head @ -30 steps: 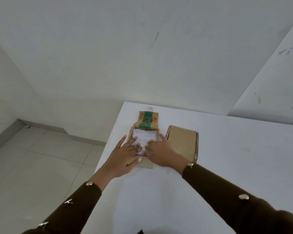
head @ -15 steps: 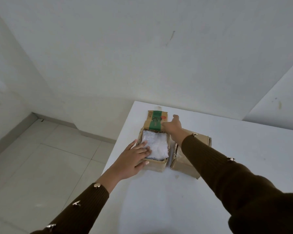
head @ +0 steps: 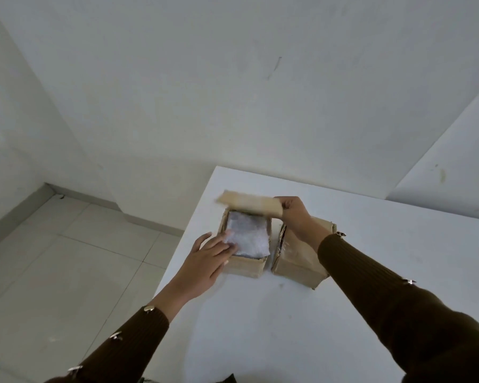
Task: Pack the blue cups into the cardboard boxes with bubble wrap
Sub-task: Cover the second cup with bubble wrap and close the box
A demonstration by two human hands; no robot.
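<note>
Broadly, the white table (head: 343, 313) carries two small boxes standing just beside each other near its far left corner. The right-hand cardboard box (head: 296, 261) looks closed, its top partly hidden behind the right forearm, so by my reading it is already packed. The left-hand cardboard box (head: 244, 268) is open at the top and filled to the rim with bubble wrap (head: 250, 239). No blue cup shows anywhere; one is presumably buried under that wrap, though the view cannot confirm it. The open box's lid flap (head: 249, 204) stands raised along the far edge, blurred and tilted over the opening. The right hand (head: 296, 214) grips the flap's right end, fingers and thumb curled round the cardboard. The left hand (head: 205, 261) lies at the box's near left corner, its straight fingers (head: 221, 244) pressing flat on the wrap and holding nothing. Judging from this, the packing is near its end: wrapping and filling look done, and what remains is to draw the left hand clear, fold the flap down and tuck it shut.
</note>
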